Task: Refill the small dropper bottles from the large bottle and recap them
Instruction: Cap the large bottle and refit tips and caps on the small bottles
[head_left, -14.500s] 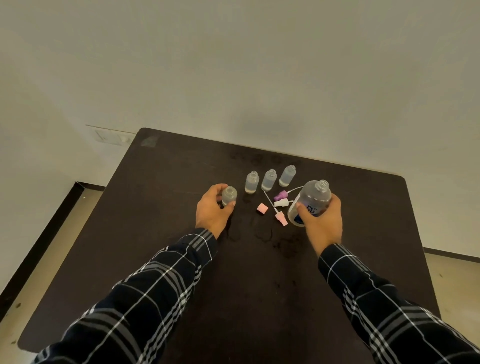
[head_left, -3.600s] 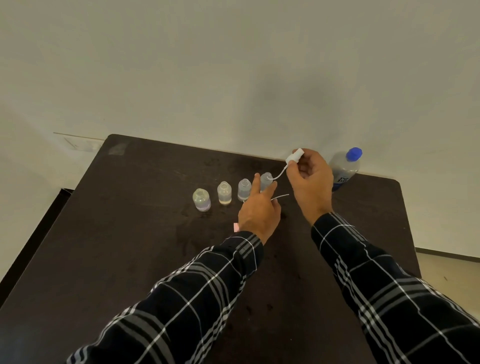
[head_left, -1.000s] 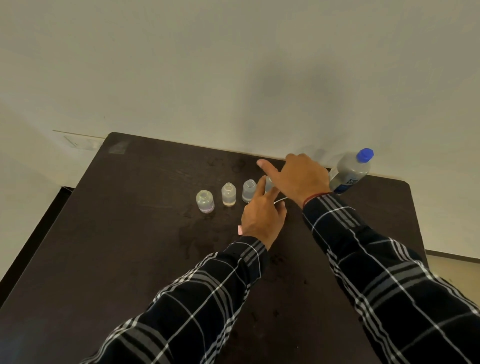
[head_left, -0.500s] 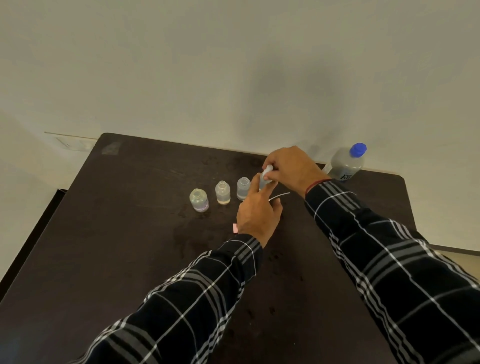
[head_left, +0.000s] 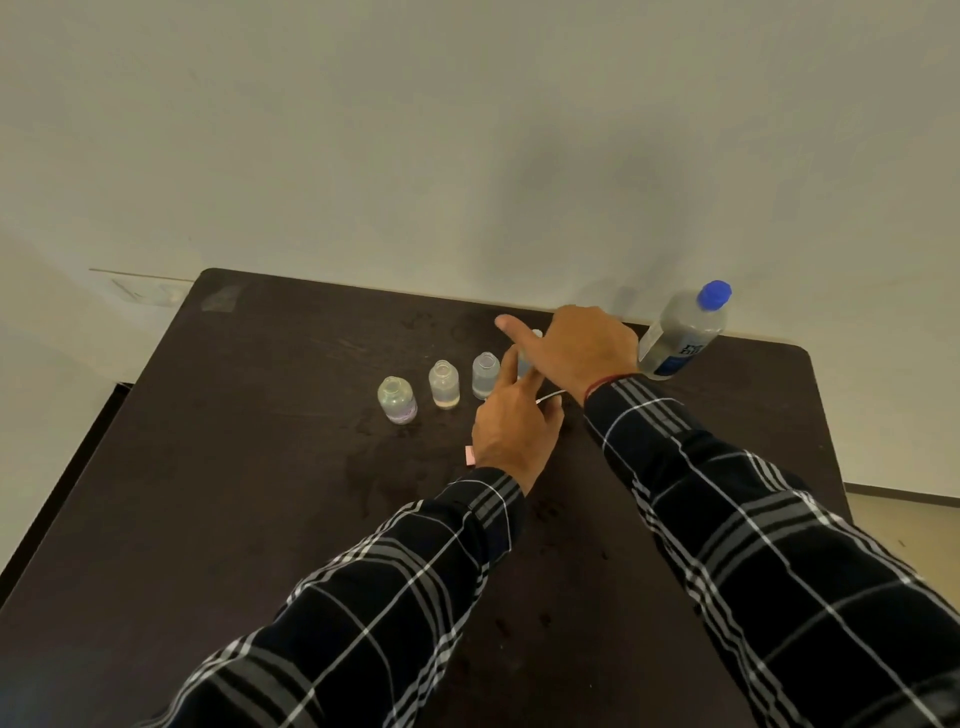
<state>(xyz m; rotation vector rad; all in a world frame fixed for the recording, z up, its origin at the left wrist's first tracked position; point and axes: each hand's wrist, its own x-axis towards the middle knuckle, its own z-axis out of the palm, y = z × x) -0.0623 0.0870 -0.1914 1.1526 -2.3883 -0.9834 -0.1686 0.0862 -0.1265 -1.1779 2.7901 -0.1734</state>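
Note:
Three small clear dropper bottles stand uncapped in a row on the dark table: the left one (head_left: 397, 400), the middle one (head_left: 444, 385) and the right one (head_left: 485, 375). A fourth small bottle (head_left: 523, 366) stands at the row's right end, mostly hidden. My left hand (head_left: 511, 423) pinches its body. My right hand (head_left: 576, 348) sits over its top, gripping a white dropper cap (head_left: 536, 333), index finger stretched out to the left. The large clear bottle (head_left: 680, 332) with a blue cap stands at the back right, away from both hands.
A small pink cap (head_left: 470, 456) lies just left of my left wrist. A thin white dropper tube (head_left: 549, 398) lies between my hands. The table (head_left: 260, 493) has wet spots near the bottles, and its back edge meets the wall.
My right hand has turned on the white cap atop the fourth bottle, its index finger now pointing out. My left hand still holds that bottle. The other bottles have not moved.

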